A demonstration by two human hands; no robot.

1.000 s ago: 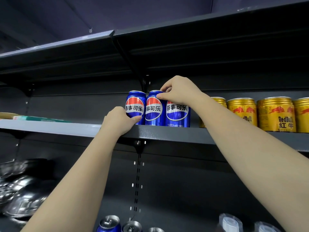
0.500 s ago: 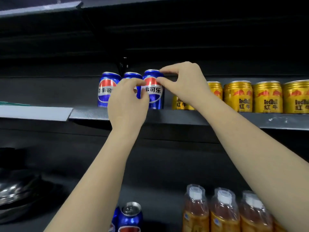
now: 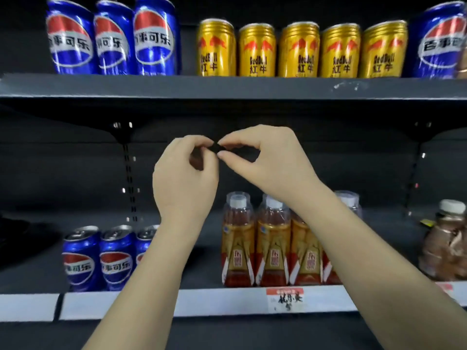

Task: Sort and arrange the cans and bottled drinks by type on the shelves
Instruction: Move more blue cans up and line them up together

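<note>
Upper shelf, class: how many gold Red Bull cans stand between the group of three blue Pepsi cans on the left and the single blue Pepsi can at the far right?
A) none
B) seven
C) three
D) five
D: on the upper shelf five gold Red Bull cans stand in a row between the three blue Pepsi cans on the left and the lone Pepsi can at the right edge.

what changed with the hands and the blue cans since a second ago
Both hands let go of the three blue cans on the upper shelf and came down in front of the space below it. The left hand and right hand now meet fingertip to fingertip, holding no can; whether they pinch something small is unclear. The three cans stand together upright, and the gold cans beside them are unmoved.
</note>
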